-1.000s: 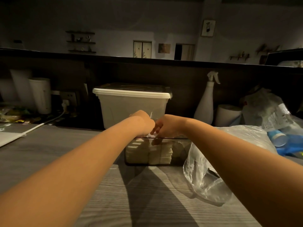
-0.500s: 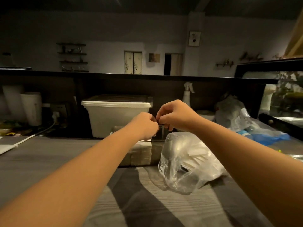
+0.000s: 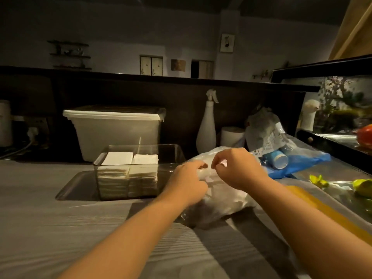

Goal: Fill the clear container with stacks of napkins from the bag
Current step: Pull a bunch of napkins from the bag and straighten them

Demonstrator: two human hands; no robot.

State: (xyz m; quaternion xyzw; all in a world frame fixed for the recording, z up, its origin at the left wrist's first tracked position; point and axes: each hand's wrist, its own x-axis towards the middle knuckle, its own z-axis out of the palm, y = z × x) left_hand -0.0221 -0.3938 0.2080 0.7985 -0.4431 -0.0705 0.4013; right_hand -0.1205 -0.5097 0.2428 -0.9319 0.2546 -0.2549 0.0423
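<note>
The clear container (image 3: 171, 156) stands on a dark tray in the middle of the counter. Two stacks of white napkins (image 3: 128, 168) fill its left part, and its right part is bare. To its right lies the clear plastic bag (image 3: 223, 200) with white napkins inside. My left hand (image 3: 186, 182) grips the bag's top at its left side. My right hand (image 3: 239, 168) pinches the plastic at the bag's mouth, fingers curled. The two hands almost touch over the bag.
A lidded white bin (image 3: 114, 129) stands behind the container, with a white spray bottle (image 3: 207, 129) and a paper roll (image 3: 231, 135) to its right. Blue bags and cups (image 3: 281, 160) lie at right. A dark tray (image 3: 74, 188) holds the container.
Both hands have moved from above the container, rightward and down to the plastic bag, and now hold its mouth. The camera has tilted, so the container's open top shows.
</note>
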